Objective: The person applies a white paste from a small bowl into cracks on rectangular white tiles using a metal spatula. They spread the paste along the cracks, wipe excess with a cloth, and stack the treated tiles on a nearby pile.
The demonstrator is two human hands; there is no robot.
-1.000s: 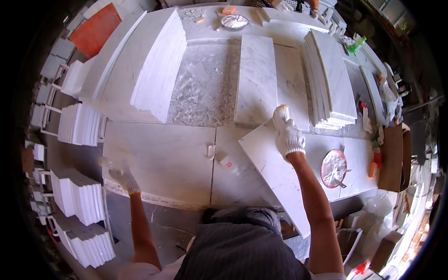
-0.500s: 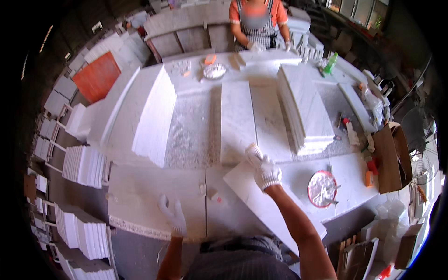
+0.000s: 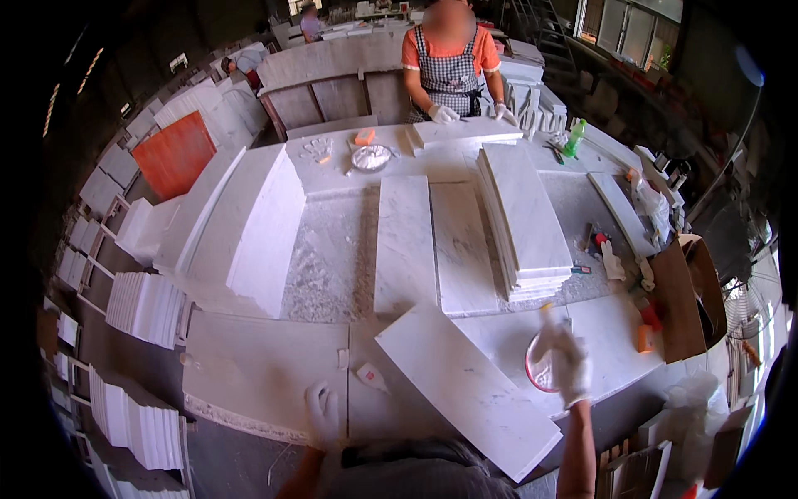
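A green bottle (image 3: 574, 139) stands at the back right, an open cardboard box (image 3: 677, 295) sits beside an orange block (image 3: 645, 338), and a reddish panel (image 3: 174, 155) stands far left.

Dim, crowded workshop, opening onto daylight at upper right.
Brightens at paned windows (image 3: 630, 35) beside a dark stepped structure (image 3: 544, 33); darkens toward the upper left, broken by thin strips of light (image 3: 86, 81). Spreads grey floor (image 3: 229, 457) around a broad pale worktop (image 3: 258, 353), with metal racks (image 3: 98, 264) along the left, a reddish-orange board (image 3: 174, 153) leaning behind, and a cluttered far worktop (image 3: 366, 30) at the back.
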